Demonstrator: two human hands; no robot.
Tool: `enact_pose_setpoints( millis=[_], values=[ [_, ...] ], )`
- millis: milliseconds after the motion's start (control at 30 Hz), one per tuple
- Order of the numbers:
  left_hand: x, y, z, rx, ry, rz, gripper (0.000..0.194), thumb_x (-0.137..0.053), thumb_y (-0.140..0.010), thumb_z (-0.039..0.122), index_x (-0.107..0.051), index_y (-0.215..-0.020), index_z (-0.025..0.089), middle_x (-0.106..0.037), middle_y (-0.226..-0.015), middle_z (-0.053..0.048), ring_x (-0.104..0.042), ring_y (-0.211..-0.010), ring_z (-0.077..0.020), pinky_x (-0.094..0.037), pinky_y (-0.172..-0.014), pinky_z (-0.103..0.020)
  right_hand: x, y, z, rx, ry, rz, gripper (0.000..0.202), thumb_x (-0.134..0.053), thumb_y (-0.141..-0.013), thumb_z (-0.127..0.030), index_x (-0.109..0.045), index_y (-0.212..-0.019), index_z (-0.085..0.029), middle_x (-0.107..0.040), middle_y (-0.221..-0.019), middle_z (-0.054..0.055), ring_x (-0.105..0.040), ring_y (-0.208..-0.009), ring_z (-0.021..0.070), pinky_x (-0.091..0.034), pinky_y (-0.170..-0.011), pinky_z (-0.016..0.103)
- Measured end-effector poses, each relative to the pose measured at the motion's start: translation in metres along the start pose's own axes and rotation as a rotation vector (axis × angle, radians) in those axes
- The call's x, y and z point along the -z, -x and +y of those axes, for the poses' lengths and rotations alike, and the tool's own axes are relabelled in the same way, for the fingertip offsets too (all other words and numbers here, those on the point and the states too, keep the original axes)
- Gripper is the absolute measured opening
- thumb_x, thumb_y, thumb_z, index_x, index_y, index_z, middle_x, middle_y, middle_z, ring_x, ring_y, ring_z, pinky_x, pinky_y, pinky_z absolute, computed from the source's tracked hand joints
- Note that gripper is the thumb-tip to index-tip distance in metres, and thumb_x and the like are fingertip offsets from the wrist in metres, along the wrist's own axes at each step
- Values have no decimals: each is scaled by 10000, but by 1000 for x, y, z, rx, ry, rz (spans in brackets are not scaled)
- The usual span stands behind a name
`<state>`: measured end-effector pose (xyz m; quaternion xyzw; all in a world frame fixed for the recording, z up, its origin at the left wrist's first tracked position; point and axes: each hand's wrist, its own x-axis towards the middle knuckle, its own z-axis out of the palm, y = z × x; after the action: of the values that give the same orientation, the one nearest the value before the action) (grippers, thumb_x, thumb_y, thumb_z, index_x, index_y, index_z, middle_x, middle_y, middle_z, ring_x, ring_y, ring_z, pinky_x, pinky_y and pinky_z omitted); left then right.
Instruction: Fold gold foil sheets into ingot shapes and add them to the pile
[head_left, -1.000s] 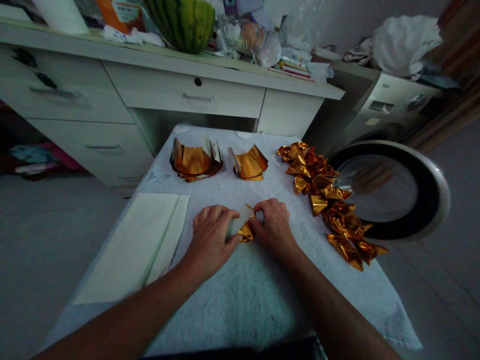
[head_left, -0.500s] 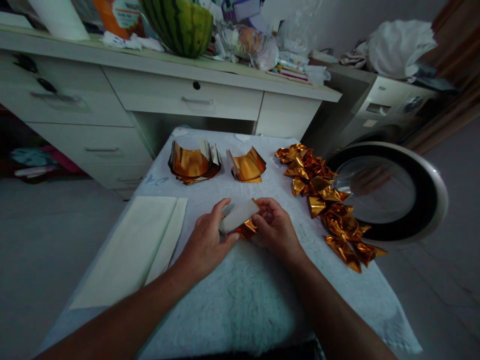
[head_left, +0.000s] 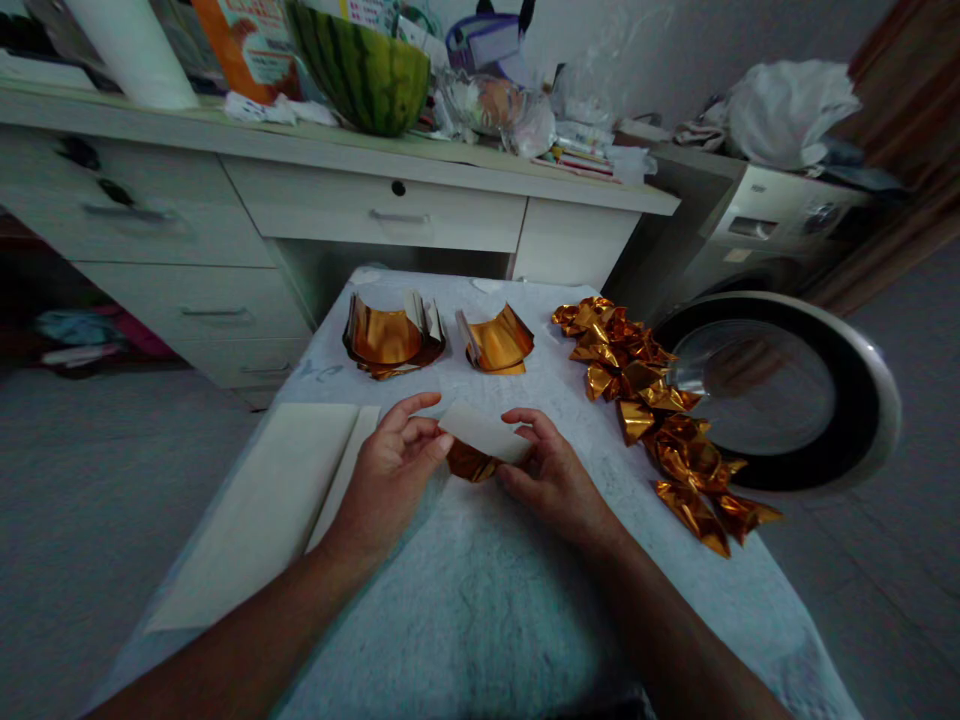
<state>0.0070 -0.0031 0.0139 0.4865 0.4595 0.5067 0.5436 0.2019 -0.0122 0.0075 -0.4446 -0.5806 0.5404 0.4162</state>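
Note:
Between my two hands is a piece of gold foil paper point(head_left: 481, 432), its pale backing facing up and a shiny, bent gold part showing below. My left hand point(head_left: 401, 462) pinches its left end between thumb and fingers. At the other end, my right hand point(head_left: 551, 470) grips the paper with thumb below and fingers curled. Beyond my hands stand two stacks of curved gold foil sheets, a larger stack point(head_left: 386, 338) on the left and a smaller stack point(head_left: 498, 342). Folded gold foil pieces point(head_left: 637, 400) lie in a row along the right side of the table.
A cloth covers the table point(head_left: 480, 600). Folded whitish paper point(head_left: 255, 500) lies at its left. Behind are a white counter point(head_left: 315, 205) with a cut watermelon point(head_left: 367, 75), and a washing machine whose round door point(head_left: 772, 385) hangs open close to the right edge.
The foil paper has turned from slanting up to the right to slanting down to the right. My left fingers have shifted on its end. The view has tipped slightly upward.

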Motion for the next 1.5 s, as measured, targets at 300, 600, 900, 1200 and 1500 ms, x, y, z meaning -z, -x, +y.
enact_pose_setpoints(
  millis=[300,600,900,1200,1500],
  values=[
    [-2,-1,-3,-41,8,47,301,-598,-853,216,-462,-1116,269,-580,-729,81,-562,-666,-111,-433,-649,-237,-2,0,3,11,31,-67,385,-624,-838,-203,-474,-1187,-265,-624,-839,-25,-530,-630,104,-368,-539,206],
    [-3,1,-6,-74,-127,37,43,-582,-876,244,-567,-881,204,-603,-810,28,-578,-741,-120,-457,-682,-243,-6,-2,7,-6,-99,-4,325,-662,-830,-295,-445,-1068,-246,-642,-811,-24,-568,-636,108,-384,-530,189],
    [-2,2,-8,-153,-272,-65,281,-597,-872,283,-631,-1144,225,-599,-1214,-51,-647,-1020,-198,-531,-876,-342,-6,-6,10,-35,-170,53,371,-705,-798,-329,-431,-1037,-252,-565,-643,-93,-412,-468,66,-284,-438,169],
    [-3,0,-14,-112,-238,-101,461,-624,-815,235,-560,-1271,240,-540,-1339,-82,-648,-1084,-231,-542,-926,-380,-10,-6,1,-74,-188,1,500,-752,-761,-390,-387,-1077,-258,-648,-743,-59,-496,-529,89,-326,-488,191],
    [0,-5,-12,10,-104,-143,486,-582,-819,214,-515,-1300,200,-641,-1255,-94,-644,-1095,-235,-504,-956,-390,3,6,2,287,465,78,579,-583,-739,-190,-386,-1283,-222,-499,-1193,94,-478,-1125,254,-417,-951,438]
  ],
)
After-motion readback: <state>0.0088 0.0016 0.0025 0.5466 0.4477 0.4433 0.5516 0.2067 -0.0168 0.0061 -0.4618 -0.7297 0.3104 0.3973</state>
